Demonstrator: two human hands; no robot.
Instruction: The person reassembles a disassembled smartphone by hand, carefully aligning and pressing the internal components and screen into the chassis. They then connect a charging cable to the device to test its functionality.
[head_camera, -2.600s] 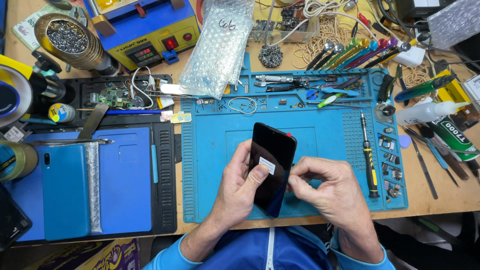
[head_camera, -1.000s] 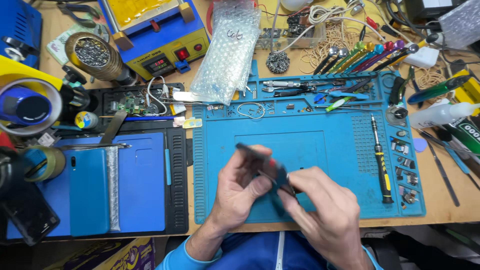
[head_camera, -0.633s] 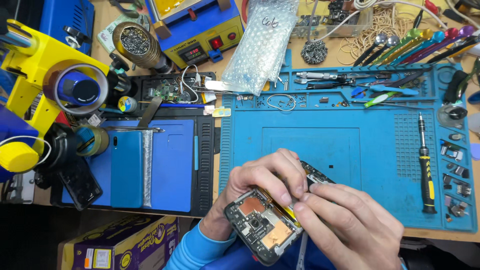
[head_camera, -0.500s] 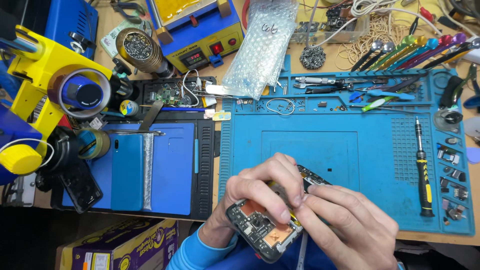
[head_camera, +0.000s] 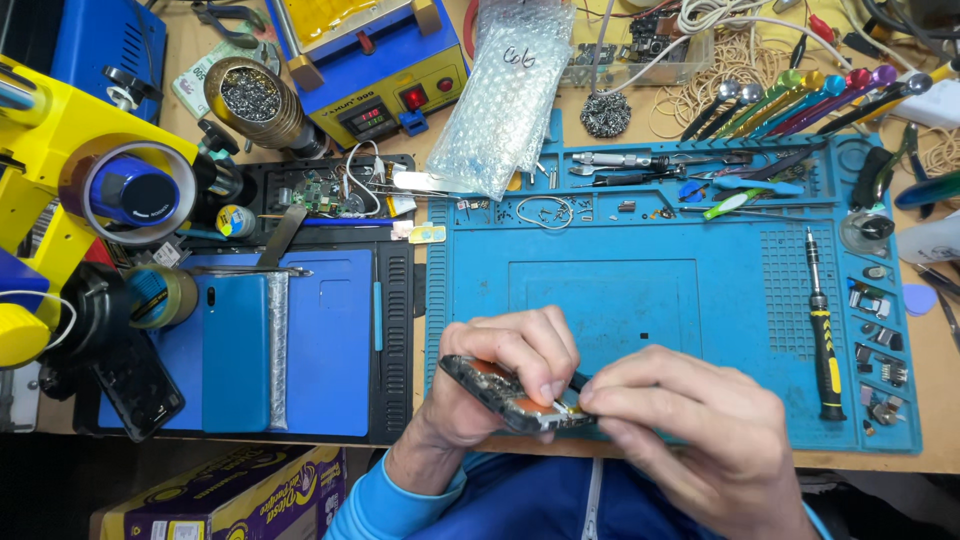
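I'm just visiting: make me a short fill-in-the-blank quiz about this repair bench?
1. Both hands, left hand and right hand, grip an opened ____ with exposed circuitry.
2. The large silicone work mat is ____ in colour.
3. The black-and-yellow screwdriver lies on the mat's ____ side.

Missing words: smartphone; blue; right

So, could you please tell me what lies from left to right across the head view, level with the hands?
Black phone → blue back cover → left hand → right hand → black-and-yellow screwdriver.

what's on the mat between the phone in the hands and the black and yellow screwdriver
Only the right hand; otherwise bare blue mat between the phone and screwdriver, in the head view.
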